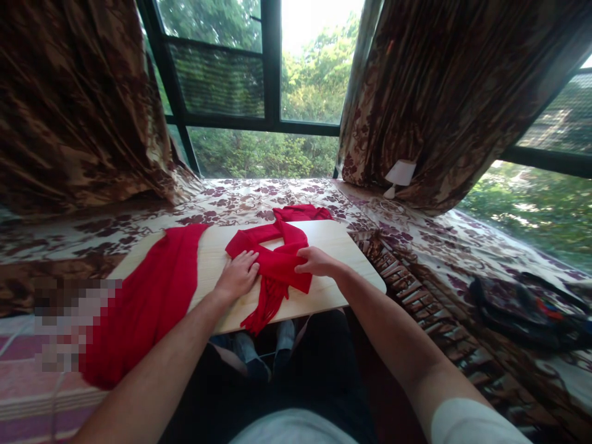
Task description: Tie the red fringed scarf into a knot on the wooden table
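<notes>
A red scarf point(280, 262) lies looped on a pale wooden tabletop point(342, 253), with a gap in the loop showing bare wood. Its fringed end point(266, 305) hangs toward the near edge. My left hand point(238, 275) rests flat on the scarf's left side, fingers stretched out. At the right side, my right hand point(319, 261) pinches the scarf's edge between thumb and fingers. Another red cloth point(161, 277) drapes over the tabletop's left end and down past it. More red fabric point(303, 213) lies beyond the far edge; whether these pieces join is unclear.
A flower-patterned cover point(259, 194) spreads over the ledge under the window. Patterned curtains point(398, 74) hang on both sides. A small white lamp point(400, 174) stands at the right curtain, and a dark bag point(522, 314) lies far right. My knees are under the tabletop's near edge.
</notes>
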A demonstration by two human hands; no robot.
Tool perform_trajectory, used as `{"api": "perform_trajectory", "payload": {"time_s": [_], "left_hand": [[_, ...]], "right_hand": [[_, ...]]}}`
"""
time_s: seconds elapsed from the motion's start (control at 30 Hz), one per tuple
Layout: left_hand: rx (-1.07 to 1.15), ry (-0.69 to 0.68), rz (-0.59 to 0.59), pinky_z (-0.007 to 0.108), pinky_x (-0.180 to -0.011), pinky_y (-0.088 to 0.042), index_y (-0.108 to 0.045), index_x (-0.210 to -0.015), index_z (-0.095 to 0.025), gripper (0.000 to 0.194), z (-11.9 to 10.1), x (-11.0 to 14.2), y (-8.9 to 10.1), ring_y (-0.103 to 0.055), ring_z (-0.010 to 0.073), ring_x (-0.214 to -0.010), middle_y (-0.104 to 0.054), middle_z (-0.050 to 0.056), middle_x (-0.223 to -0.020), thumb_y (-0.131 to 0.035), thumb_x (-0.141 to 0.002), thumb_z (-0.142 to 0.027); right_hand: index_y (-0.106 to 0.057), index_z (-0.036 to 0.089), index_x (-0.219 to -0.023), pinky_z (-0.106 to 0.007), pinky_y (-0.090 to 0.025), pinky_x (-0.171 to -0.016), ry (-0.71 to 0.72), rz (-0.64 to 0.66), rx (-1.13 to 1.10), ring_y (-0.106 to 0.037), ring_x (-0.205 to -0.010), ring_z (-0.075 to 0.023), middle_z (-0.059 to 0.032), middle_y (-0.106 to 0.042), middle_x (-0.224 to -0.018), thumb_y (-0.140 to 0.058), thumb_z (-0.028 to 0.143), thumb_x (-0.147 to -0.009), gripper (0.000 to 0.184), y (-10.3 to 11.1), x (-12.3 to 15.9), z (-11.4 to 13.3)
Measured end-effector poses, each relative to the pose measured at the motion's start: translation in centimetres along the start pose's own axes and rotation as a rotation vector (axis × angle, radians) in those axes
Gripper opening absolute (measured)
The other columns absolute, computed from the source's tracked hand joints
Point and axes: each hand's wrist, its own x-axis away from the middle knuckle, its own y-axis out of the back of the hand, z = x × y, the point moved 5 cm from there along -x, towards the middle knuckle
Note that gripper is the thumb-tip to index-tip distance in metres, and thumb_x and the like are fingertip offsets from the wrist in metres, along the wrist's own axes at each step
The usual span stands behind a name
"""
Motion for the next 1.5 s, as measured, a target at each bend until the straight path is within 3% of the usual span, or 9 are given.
{"api": "perform_trajectory", "payload": {"time_s": [0.13,0.33,0.6,0.9,1.1,1.3,1.43,1.5], "left_hand": [[-0.109,-0.03,-0.027,0.049,-0.121,-0.029,-0.058,-0.142,-0.016,0.053,0.6,0.2,-0.9,-0.041,0.0279,-0.145,-0.053,0.01,-0.151,-0.034,-0.101,-0.041],[-0.129,-0.068,-0.07,0.046,-0.119,-0.034,-0.061,-0.138,-0.014,0.053,0.6,0.3,-0.8,-0.046,0.0267,-0.141,-0.058,0.011,-0.146,-0.034,-0.101,-0.04],[-0.149,-0.081,-0.077,0.044,-0.119,-0.034,-0.063,-0.136,-0.012,0.053,0.7,0.2,-0.8,-0.047,0.0258,-0.14,-0.059,0.012,-0.144,-0.035,-0.1,-0.041],[-0.143,-0.053,-0.08,0.043,-0.119,-0.034,-0.063,-0.135,-0.013,0.054,0.6,0.1,-0.6,-0.047,0.0256,-0.14,-0.06,0.011,-0.144,-0.036,-0.099,-0.043],[-0.151,-0.06,-0.053,0.041,-0.12,-0.032,-0.062,-0.137,-0.01,0.053,0.7,0.0,-0.8,-0.046,0.0242,-0.141,-0.057,0.011,-0.146,-0.037,-0.093,-0.025],[-0.145,-0.057,-0.051,0.041,-0.12,-0.032,-0.062,-0.136,-0.01,0.053,0.7,-0.2,-0.6,-0.046,0.0242,-0.14,-0.057,0.012,-0.146,-0.038,-0.091,-0.024],[-0.122,-0.035,-0.195,0.038,-0.115,-0.037,-0.067,-0.124,-0.011,0.046,-1.0,0.8,0.8,-0.055,0.0246,-0.129,-0.067,0.013,-0.13,-0.042,-0.087,-0.023],[-0.123,0.109,-0.336,0.039,-0.105,-0.044,-0.07,-0.108,-0.015,0.036,-1.9,2.1,1.9,-0.063,0.0269,-0.112,-0.073,0.013,-0.11,-0.044,-0.087,-0.028]], "right_hand": [[-0.063,0.015,-0.074,-0.021,-0.033,-0.051,0.0,-0.007,-0.046,-0.048,-0.056,-0.0085,0.0043,-0.06,-0.064,-0.072,0.027,-0.069,0.016,-0.3,0.0,-0.5],[-0.067,0.016,-0.075,-0.021,-0.038,-0.054,0.012,-0.092,-0.136,-0.054,-0.06,-0.0111,0.0027,-0.064,-0.066,-0.073,0.026,-0.068,0.014,-1.1,0.0,-1.5],[-0.068,0.017,-0.084,-0.023,-0.046,-0.06,0.036,-0.413,-0.268,-0.061,-0.069,-0.0142,0.0005,-0.07,-0.077,-0.071,0.031,-0.071,0.019,-2.4,1.7,-2.9],[-0.07,0.017,-0.082,-0.024,-0.048,-0.063,0.044,-0.479,-0.174,-0.062,-0.068,-0.0142,0.0002,-0.071,-0.076,-0.072,0.028,-0.071,0.016,-2.3,1.6,-3.1],[-0.071,0.018,-0.083,-0.025,-0.049,-0.064,0.057,-0.477,-0.207,-0.063,-0.07,-0.0153,0.0003,-0.072,-0.077,-0.072,0.029,-0.071,0.017,-2.4,1.3,-3.5],[-0.071,0.019,-0.082,-0.024,-0.049,-0.064,0.046,-0.487,-0.197,-0.063,-0.07,-0.0154,0.0006,-0.071,-0.075,-0.072,0.03,-0.071,0.016,-2.4,1.2,-3.7],[-0.071,0.018,-0.083,-0.024,-0.049,-0.064,0.047,-0.483,-0.19,-0.063,-0.07,-0.0152,0.0002,-0.072,-0.077,-0.072,0.03,-0.071,0.016,-2.3,1.3,-3.5],[-0.071,0.018,-0.081,-0.024,-0.048,-0.064,0.043,-0.481,-0.167,-0.063,-0.069,-0.0147,0.0003,-0.071,-0.075,-0.071,0.029,-0.071,0.015,-2.1,1.4,-3.3]]}}
